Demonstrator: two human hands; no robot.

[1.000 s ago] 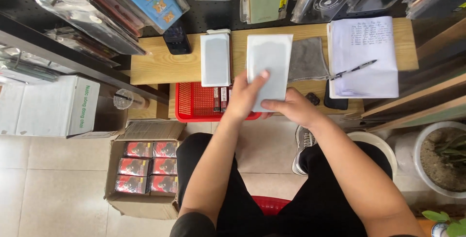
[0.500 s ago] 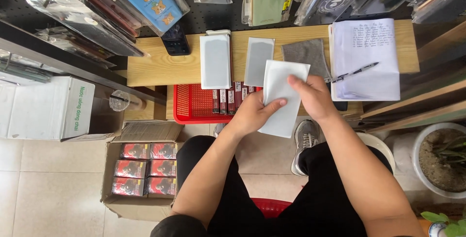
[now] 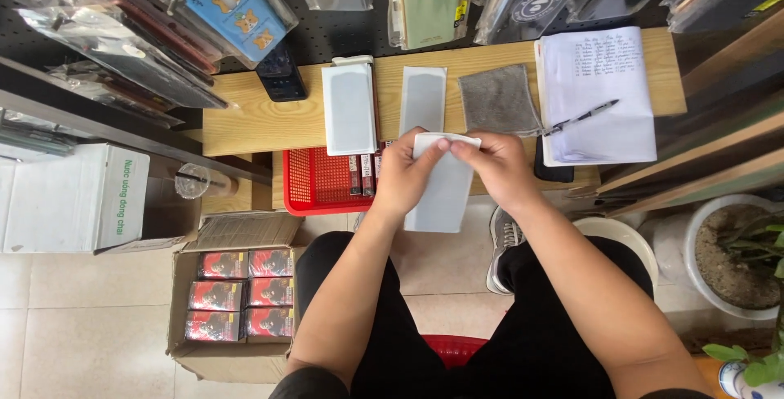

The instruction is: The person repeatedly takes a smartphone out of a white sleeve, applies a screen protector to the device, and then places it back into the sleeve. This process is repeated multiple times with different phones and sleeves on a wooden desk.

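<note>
- The left hand (image 3: 406, 177) and the right hand (image 3: 496, 169) were both clamped on a white flat sleeve (image 3: 441, 187), with the fingertips (image 3: 445, 144) pinching its top edge.
- The sleeve was held upright over the front edge of the wooden bench (image 3: 261, 121), just clear of its surface.
- At 12 o'clock from the sleeve, a second narrow white sleeve (image 3: 423, 99) lay flat on the bench.
- At 11 o'clock, a wider white box (image 3: 349, 107) rested on the bench.
- At 1 o'clock, a grey cloth (image 3: 498, 99) lay beside the narrow sleeve.
- At 2 o'clock, a sheet of paper (image 3: 600, 93) carried a pen (image 3: 581, 116).
- At 9 o'clock, a red plastic basket (image 3: 318, 180) sat below the bench edge.
- At 7 o'clock, a cardboard box (image 3: 237, 297) of small red packs stood on the floor.
</note>
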